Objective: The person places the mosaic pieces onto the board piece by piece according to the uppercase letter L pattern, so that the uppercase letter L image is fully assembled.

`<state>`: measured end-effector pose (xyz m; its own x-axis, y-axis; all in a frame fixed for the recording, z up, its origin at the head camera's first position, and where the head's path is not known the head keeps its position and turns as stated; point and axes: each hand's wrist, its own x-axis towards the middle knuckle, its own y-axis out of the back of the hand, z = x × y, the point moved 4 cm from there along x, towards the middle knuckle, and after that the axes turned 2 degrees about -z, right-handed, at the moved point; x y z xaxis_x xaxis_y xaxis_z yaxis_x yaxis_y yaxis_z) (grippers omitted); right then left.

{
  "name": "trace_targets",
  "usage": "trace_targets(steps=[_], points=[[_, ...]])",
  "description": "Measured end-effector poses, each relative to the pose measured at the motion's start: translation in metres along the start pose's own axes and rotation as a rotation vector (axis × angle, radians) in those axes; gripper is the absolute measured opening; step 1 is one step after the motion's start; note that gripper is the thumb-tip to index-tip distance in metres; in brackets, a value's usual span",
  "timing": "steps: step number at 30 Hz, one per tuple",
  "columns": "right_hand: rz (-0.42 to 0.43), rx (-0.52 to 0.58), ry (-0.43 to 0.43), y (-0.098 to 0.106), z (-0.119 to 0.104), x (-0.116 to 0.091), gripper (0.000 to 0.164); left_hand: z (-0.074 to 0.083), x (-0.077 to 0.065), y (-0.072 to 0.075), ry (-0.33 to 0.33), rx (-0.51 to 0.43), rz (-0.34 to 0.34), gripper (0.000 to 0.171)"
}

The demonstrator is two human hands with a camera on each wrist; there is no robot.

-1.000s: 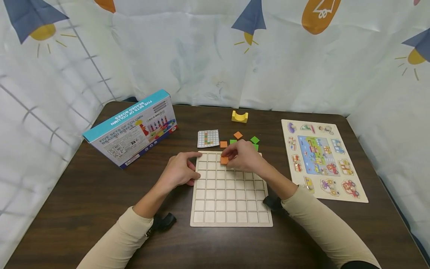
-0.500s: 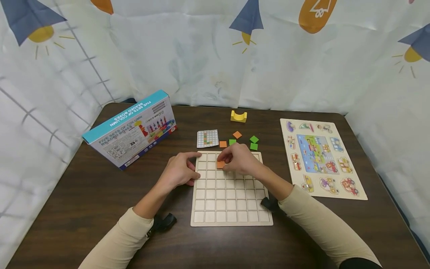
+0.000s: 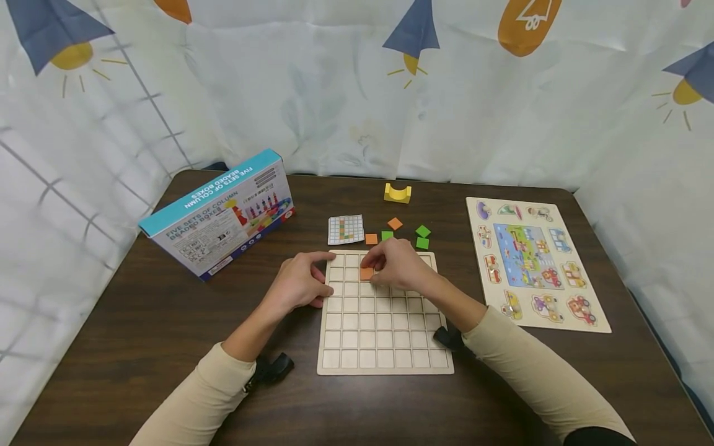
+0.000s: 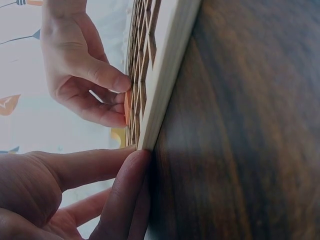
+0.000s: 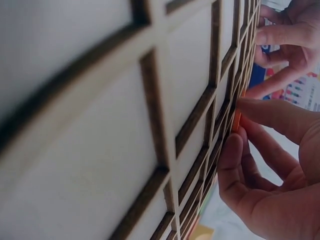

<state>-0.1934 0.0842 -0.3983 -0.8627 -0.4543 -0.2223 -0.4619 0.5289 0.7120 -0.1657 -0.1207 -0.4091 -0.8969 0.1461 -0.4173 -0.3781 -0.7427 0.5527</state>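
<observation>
A pale wooden grid board (image 3: 366, 339) lies flat on the table. My left hand (image 3: 298, 282) holds its upper left edge, with one fingertip at the corner and the thumb lower down the side. In the left wrist view, the fingertips (image 4: 136, 159) meet the board's edge. My right hand (image 3: 398, 265) pinches an orange square tile (image 3: 365, 273) at a cell near the top of the grid. The right wrist view shows the orange tile (image 5: 237, 119) between thumb and fingers, at the board's surface. Whether it sits fully down in the cell cannot be seen.
Beyond the board lie loose orange tiles (image 3: 395, 223), green tiles (image 3: 423, 231) and a small pattern card (image 3: 345, 230). A yellow curved block (image 3: 397, 194) stands at the back. The printed box (image 3: 223, 217) is on the left, a picture puzzle board (image 3: 527, 300) on the right.
Over the past second my right hand has shifted slightly left and nearer with the orange tile, then stayed still. My left hand keeps its place on the board's edge.
</observation>
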Motion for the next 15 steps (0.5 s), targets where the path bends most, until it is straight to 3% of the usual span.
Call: trace_targets(steps=[15], points=[[0.023,0.013,0.021,0.012,0.005,-0.008,0.028,0.000,0.000,0.000,-0.009,-0.001,0.001,0.073]])
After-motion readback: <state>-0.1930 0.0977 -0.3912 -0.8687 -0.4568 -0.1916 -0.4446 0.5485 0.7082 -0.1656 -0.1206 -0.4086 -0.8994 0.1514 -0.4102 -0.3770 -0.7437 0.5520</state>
